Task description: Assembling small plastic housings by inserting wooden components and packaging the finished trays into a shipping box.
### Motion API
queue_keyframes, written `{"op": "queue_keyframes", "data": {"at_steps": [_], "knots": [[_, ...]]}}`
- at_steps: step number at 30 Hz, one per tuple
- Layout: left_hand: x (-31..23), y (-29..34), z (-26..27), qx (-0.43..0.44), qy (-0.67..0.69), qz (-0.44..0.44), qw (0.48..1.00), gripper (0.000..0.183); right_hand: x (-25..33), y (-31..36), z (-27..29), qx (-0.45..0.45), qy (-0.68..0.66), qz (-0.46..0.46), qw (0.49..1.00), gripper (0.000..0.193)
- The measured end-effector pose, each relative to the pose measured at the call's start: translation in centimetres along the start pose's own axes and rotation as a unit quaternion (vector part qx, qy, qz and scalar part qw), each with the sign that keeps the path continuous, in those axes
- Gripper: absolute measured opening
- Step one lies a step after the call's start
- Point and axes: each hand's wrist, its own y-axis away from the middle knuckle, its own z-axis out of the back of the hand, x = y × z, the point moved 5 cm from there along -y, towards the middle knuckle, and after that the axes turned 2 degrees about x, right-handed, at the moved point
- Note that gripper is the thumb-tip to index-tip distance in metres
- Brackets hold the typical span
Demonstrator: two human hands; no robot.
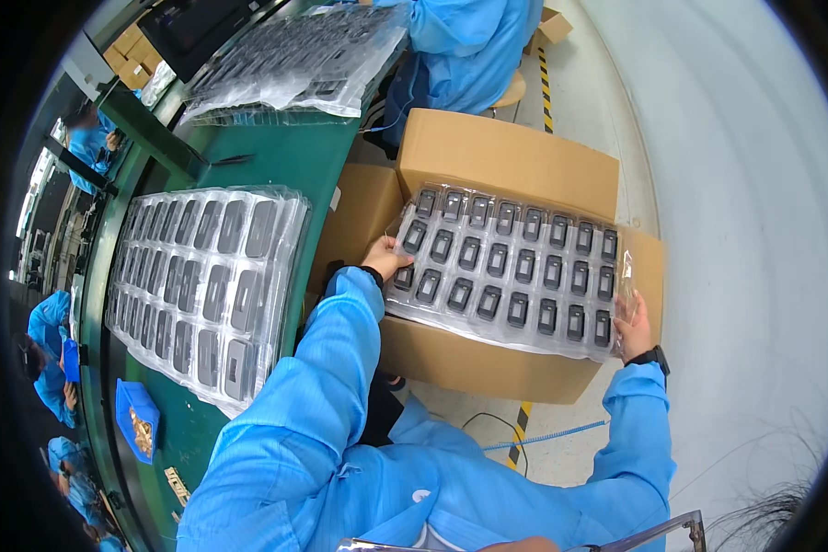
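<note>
A clear plastic tray filled with rows of small black rectangular parts lies over the opening of a cardboard box. My left hand grips the tray's left edge, thumb on top near the corner parts. At the opposite edge, my right hand is closed on the clear rim. The tray sits roughly level, with a white sheet or film showing under its near edge. The inside of the box beneath the tray is hidden.
Left, a green workbench carries a stack of clear trays with dark parts, another tray stack and a blue bin. Someone in blue sits beyond the box. A coiled blue cord hangs near my body; a white wall stands right.
</note>
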Motion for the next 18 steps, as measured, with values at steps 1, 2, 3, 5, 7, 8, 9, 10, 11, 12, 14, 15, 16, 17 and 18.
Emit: {"op": "queue_keyframes", "data": {"at_steps": [1,2,3,5,7,8,9,10,11,12,14,15,16,17,18], "knots": [[-0.3,0.0,-0.2,-0.021,-0.029,-0.013,0.999,0.044,-0.4,-0.4,0.3,-0.012,0.031,-0.009,0.999,0.087],[-0.6,-0.1,-0.3,-0.042,-0.060,-0.028,0.997,0.046,-0.8,-0.9,0.4,-0.024,0.061,-0.017,0.998,0.087],[-0.6,0.0,-0.6,-0.040,-0.058,-0.028,0.997,0.046,-0.9,-1.5,0.4,-0.030,0.086,0.009,0.996,0.085],[-0.8,0.2,-0.5,-0.094,-0.145,-0.053,0.984,0.048,-1.1,-2.1,-0.1,-0.046,0.169,0.005,0.985,0.084],[0.5,-0.4,1.2,-0.164,-0.221,-0.091,0.957,0.051,-0.5,-2.5,-2.7,-0.075,0.267,0.014,0.961,0.081],[0.1,-0.4,-0.1,-0.153,-0.217,-0.092,0.960,0.051,-2.1,-3.5,-0.3,-0.101,0.385,0.053,0.916,0.078],[-0.7,0.2,-0.4,-0.159,-0.218,-0.102,0.957,0.051,-2.3,-3.5,-0.7,-0.112,0.410,0.059,0.903,0.076],[-1.1,0.5,-0.8,-0.165,-0.220,-0.112,0.955,0.051,-2.7,-3.5,-1.3,-0.122,0.434,0.065,0.890,0.075],[-0.6,0.3,0.1,-0.179,-0.200,-0.112,0.957,0.049,-3.9,-4.2,-2.5,-0.121,0.426,0.060,0.894,0.074],[-0.7,0.3,-0.3,-0.177,-0.200,-0.111,0.957,0.049,-4.1,-3.9,-3.8,-0.124,0.417,0.083,0.897,0.076],[-0.8,0.6,-0.2,-0.219,-0.223,-0.095,0.945,0.048,-8.1,-4.6,-4.2,-0.126,0.384,0.013,0.914,0.078],[-0.4,0.5,0.1,-0.223,-0.224,-0.094,0.944,0.048,-9.1,-4.9,-4.8,-0.134,0.379,0.004,0.915,0.079],[0.3,0.2,0.3,-0.211,-0.228,-0.093,0.946,0.047,-9.8,-5.4,-5.2,-0.130,0.378,0.005,0.917,0.079],[0.6,-0.1,0.2,-0.195,-0.231,-0.092,0.949,0.046,-10.3,-5.8,-5.1,-0.157,0.369,-0.011,0.916,0.079],[0.8,-0.3,0.2,-0.196,-0.233,-0.091,0.948,0.046,-10.9,-6.1,-4.8,-0.184,0.359,-0.028,0.914,0.080]]}}
